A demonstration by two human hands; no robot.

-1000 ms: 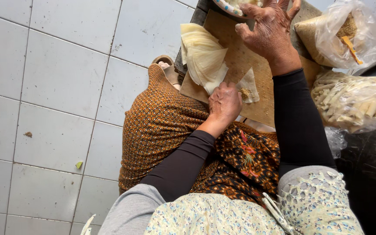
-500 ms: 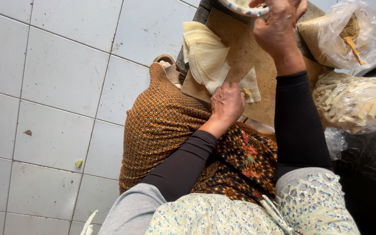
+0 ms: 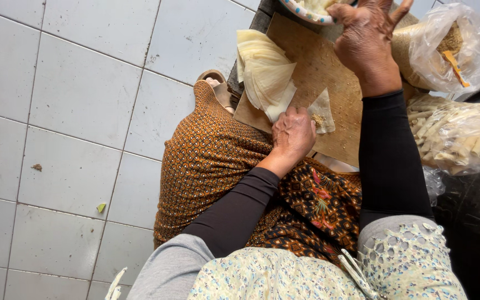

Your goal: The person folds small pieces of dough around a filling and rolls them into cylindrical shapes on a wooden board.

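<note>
My left hand (image 3: pixel 293 136) rests on a brown wooden board (image 3: pixel 320 66) across my lap. Its curled fingers pin the edge of a thin pale wrapper (image 3: pixel 324 106) with a small heap of crumbly filling on it. A stack of pale wrapper sheets (image 3: pixel 265 72) lies on the board just left of that hand. My right hand (image 3: pixel 365 39) is stretched to the far end of the board, fingers spread, with the fingertips at the rim of a patterned bowl (image 3: pixel 301 12) of pale food. Part of that hand is cut off by the top edge of the view.
A clear plastic bag of brownish grain (image 3: pixel 445 44) with an orange scoop stands right of the board. Below it lies a bag of pale rolled pieces (image 3: pixel 456 136). White floor tiles (image 3: pixel 84 111) spread to the left, and a sandalled foot (image 3: pixel 215 80) shows beside my patterned skirt.
My right hand has moved farther away along the board to the bowl's rim. My left hand has stayed on the wrapper.
</note>
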